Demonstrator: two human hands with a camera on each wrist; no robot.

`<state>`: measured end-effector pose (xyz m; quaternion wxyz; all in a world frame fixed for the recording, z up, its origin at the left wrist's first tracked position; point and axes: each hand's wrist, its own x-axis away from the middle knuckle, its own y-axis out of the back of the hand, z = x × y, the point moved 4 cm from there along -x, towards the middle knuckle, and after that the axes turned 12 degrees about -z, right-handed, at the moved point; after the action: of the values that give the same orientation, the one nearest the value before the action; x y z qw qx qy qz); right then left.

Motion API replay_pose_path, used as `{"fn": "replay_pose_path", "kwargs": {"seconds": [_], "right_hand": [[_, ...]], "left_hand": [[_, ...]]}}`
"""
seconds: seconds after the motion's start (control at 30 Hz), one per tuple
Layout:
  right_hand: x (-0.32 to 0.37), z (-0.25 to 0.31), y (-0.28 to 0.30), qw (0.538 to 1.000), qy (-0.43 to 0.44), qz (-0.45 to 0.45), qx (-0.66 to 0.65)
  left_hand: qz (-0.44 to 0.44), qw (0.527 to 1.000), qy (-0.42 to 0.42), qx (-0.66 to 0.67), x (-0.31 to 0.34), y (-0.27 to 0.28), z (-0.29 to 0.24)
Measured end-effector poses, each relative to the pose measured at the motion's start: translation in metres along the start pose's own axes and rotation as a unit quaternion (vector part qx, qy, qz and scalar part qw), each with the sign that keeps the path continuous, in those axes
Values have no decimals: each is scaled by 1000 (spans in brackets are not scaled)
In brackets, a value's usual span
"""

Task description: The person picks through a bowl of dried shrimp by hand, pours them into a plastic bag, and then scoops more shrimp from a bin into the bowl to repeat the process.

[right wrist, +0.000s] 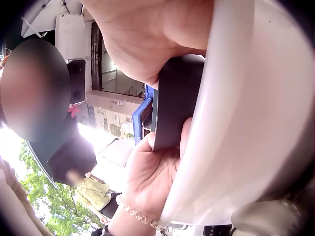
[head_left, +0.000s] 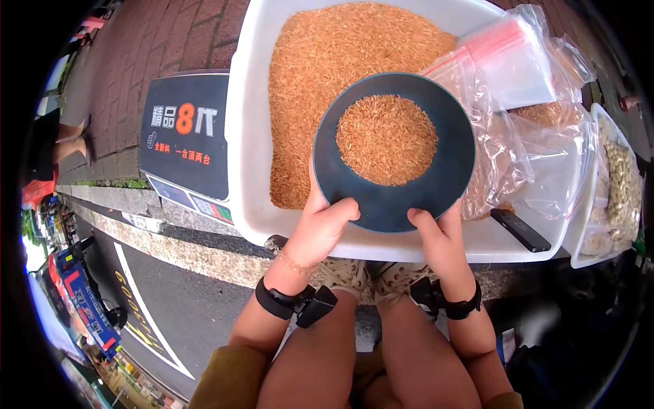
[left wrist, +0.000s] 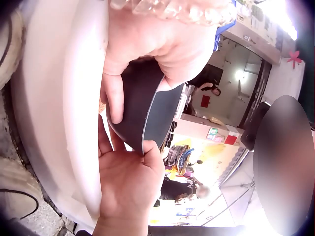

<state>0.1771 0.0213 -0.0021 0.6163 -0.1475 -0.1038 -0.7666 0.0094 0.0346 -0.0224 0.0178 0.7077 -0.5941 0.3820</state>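
A round dark blue-green bowl (head_left: 381,204) is held by both hands over the front of a white plastic tub (head_left: 253,136). Inside it lies a mound of small orange-brown grain-like bits (head_left: 387,140). My left hand (head_left: 320,228) grips the near left rim, its thumb over the edge. On the near right, my right hand (head_left: 441,238) grips likewise. Fingers of both hands curl under the bowl's dark outer side (left wrist: 134,105) in the left wrist view. More of the same bits (head_left: 340,48) fill the tub's left part behind the bowl.
Clear plastic bags (head_left: 511,65) are piled in the tub's right part, with a black slim device (head_left: 520,230) on its front right edge. A black scale box (head_left: 184,129) stands left of the tub. Another white tub (head_left: 582,238) with pale pieces sits at the right.
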Motion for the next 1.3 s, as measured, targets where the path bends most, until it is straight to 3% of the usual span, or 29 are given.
{"fn": "replay_pose_path", "kwargs": {"seconds": [0.17,0.27,0.33,0.37,0.43,0.5,0.73,1.13,1.3], "right_hand": [[-3,4,-2,1000,9,8,-4],[-3,1,-1,998,-30,-8,-61],[0,-1,3,990,124,-21,68],[0,-3,3,990,123,-21,68],[-5,-6,0,998,27,-38,-47],[-5,-6,-1,997,32,-42,-48],[-4,1,-1,998,-9,-4,-56],[-4,-1,0,999,-6,-10,-46],[-3,-1,1,999,-21,-12,-47]], "left_hand": [[-12,1000,11,-23,-2,-9,-4],[-8,997,-1,-73,2,-11,-7],[-1,994,-10,-105,2,-10,-8],[-1,994,-7,-107,-2,-9,-7],[0,994,-5,-108,-4,-6,-4],[-30,998,8,-48,-5,-3,1],[-49,998,-5,-48,2,-7,-5],[-12,999,-10,-39,0,-5,-3],[13,998,25,-53,0,-7,-5]]}}
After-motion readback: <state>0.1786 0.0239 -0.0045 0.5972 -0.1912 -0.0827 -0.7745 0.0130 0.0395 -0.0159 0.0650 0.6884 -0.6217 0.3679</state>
